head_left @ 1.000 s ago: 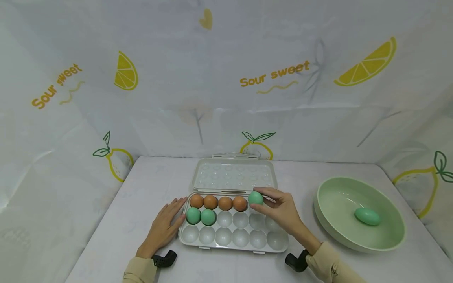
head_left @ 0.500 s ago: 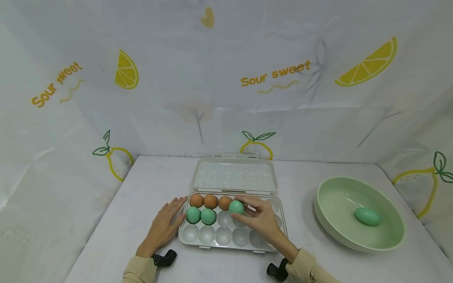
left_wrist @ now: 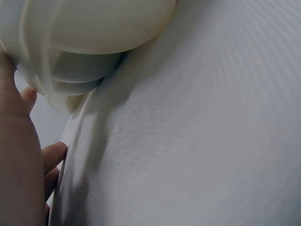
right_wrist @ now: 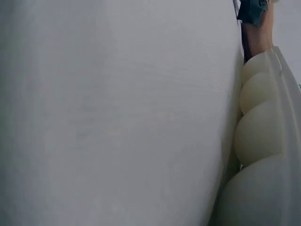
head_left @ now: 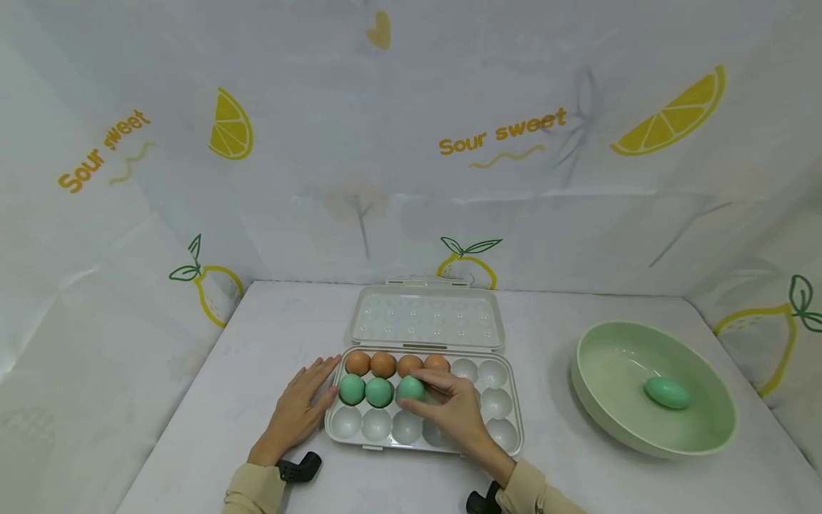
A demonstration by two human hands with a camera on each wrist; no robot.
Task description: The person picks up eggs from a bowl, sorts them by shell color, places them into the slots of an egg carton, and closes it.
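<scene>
A white plastic egg box [head_left: 347,422] lies opened out, its clear lid [head_left: 428,318] folded back. Brown eggs [head_left: 383,365] sit in several cups of the back row. Two green eggs [head_left: 379,392] occupy the left cups of the middle row. My right hand [head_left: 452,414] pinches another green egg [head_left: 411,388] between thumb and fingers at the third middle cup; whether it touches the cup bottom cannot be told. With fingers extended, my left hand [head_left: 302,403] rests against the box's left side. The left wrist view shows my left fingers [left_wrist: 54,157] beside the box wall.
On the right stands a light green bowl [head_left: 616,400] with one green egg [head_left: 668,392] inside. A white cloth [head_left: 257,364] covers the table, and a lemon-print sheet [head_left: 308,143] hangs behind. In the right wrist view, the box's rounded cup undersides [right_wrist: 258,132] line the right edge.
My right hand has carried the green egg leftward and toward me, from the back row's fifth cup to the middle row's third cup. My left hand stays at the box's side.
</scene>
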